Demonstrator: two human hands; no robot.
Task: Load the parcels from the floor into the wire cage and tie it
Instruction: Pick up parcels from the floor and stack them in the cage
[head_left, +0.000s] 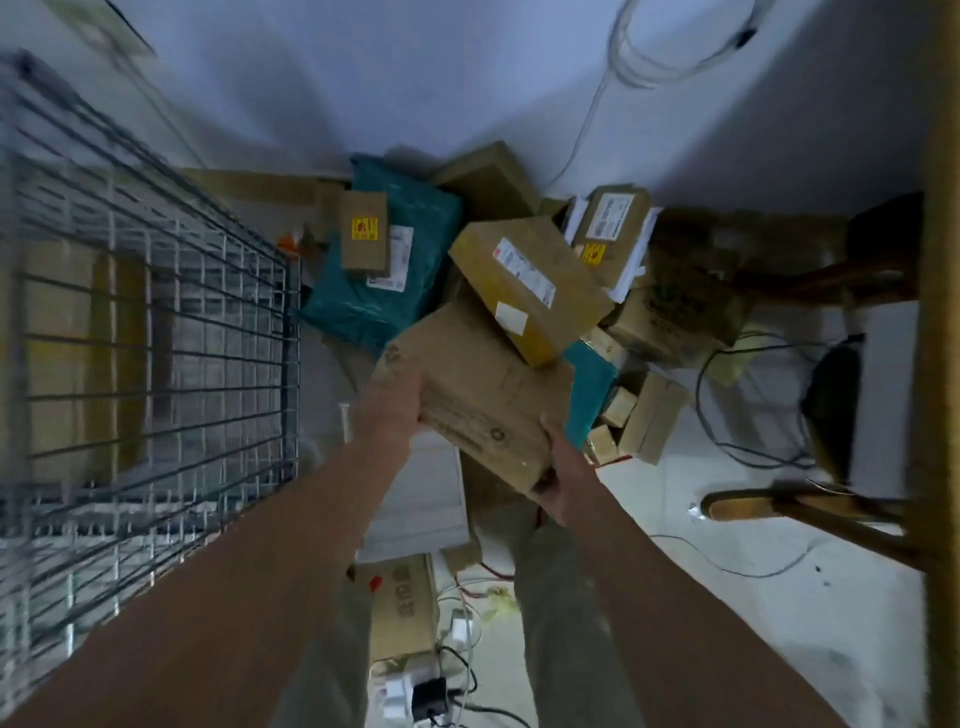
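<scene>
A large brown cardboard box (478, 395) is gripped between both hands: my left hand (392, 410) on its left side, my right hand (558, 467) under its near right corner. A smaller labelled box (530, 283) rests tilted on its far end. Behind lie more parcels: a teal mailer bag (384, 260) with a small brown box (363, 231) on top, and a labelled box (613, 223) at the right. The wire cage (156, 332) stands at the left and holds flat cardboard parcels (78, 353).
A wooden table leg and frame (935, 312) run down the right edge. Black cables (727, 431) and a dark device (831, 400) lie on the white floor at the right. A printed box (402, 608), plugs and wires sit between my legs. A cable loop (675, 47) hangs on the wall.
</scene>
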